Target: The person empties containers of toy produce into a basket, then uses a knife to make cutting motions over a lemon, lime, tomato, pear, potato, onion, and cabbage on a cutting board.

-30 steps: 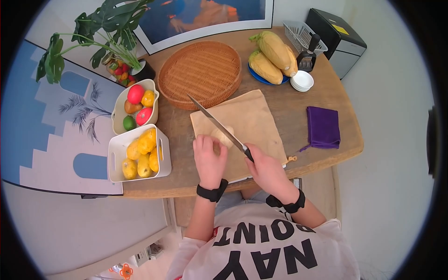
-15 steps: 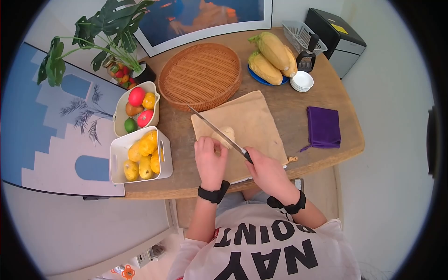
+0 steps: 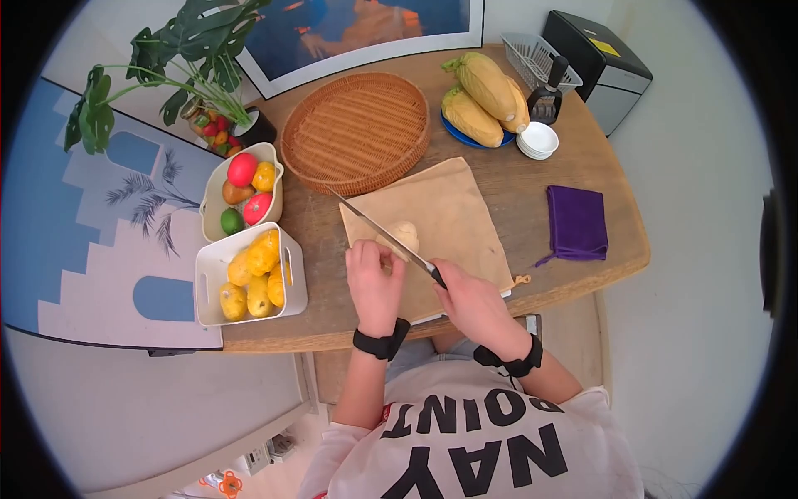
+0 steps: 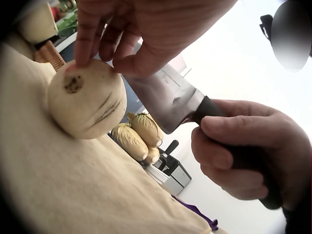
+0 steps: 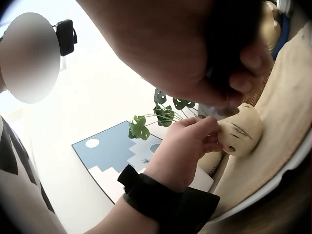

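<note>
A round, pale cream fruit or vegetable (image 3: 404, 236) rests on the beige cloth (image 3: 453, 212); dark scratches and a brown spot mark its skin (image 4: 87, 105). The left hand (image 3: 374, 283) holds its near left side with bent fingertips, thumb and fingers on top in the left wrist view. The right hand (image 3: 474, 303) grips the black handle of a large knife (image 3: 386, 236), its fingers curled round it. The blade lies slantwise over the piece, pointing to the far left. Whether the edge is in the flesh, I cannot tell.
Behind the cloth is a round wicker tray (image 3: 357, 133). At left stand a white bin of yellow fruit (image 3: 293, 287) and a cream basket of mixed fruit (image 3: 214, 200). Corn-like vegetables (image 3: 486, 87), white bowls (image 3: 538, 141) and a purple cloth (image 3: 577, 223) lie to the right.
The knife and right hand have shifted slightly left, the blade staying over the pale piece. The left hand keeps nearly the same place on it.
</note>
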A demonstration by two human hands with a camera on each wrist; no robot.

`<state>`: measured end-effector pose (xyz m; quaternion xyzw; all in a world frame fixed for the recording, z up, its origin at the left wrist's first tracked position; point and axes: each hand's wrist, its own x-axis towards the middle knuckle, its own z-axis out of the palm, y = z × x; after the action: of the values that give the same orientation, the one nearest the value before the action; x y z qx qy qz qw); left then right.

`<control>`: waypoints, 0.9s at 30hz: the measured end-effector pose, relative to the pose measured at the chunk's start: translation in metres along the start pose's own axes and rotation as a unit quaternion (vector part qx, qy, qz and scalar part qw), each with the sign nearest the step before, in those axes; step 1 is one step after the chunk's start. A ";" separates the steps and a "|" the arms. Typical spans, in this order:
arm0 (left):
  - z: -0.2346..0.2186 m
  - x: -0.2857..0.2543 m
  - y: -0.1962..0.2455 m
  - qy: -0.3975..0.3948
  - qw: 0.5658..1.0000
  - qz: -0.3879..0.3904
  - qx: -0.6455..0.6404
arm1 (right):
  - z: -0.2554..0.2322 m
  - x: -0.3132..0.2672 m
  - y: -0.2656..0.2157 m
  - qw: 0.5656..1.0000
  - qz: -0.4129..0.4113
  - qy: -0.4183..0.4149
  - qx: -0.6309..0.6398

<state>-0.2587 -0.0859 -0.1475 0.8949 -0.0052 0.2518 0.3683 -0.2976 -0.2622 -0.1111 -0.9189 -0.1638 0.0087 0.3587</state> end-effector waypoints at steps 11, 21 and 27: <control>-0.001 0.001 0.000 0.006 1.000 0.009 0.010 | 0.000 0.001 -0.002 1.000 -0.018 0.009 -0.013; -0.020 0.020 0.011 -0.067 0.982 0.165 0.057 | -0.015 0.002 0.005 0.995 0.013 0.088 0.042; -0.021 0.037 -0.006 -0.272 0.940 0.195 0.071 | -0.018 0.002 0.035 0.997 0.059 0.046 -0.032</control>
<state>-0.2349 -0.0610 -0.1223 0.9344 -0.2621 0.0651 0.2323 -0.2832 -0.2976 -0.1207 -0.9375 -0.0929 -0.0180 0.3349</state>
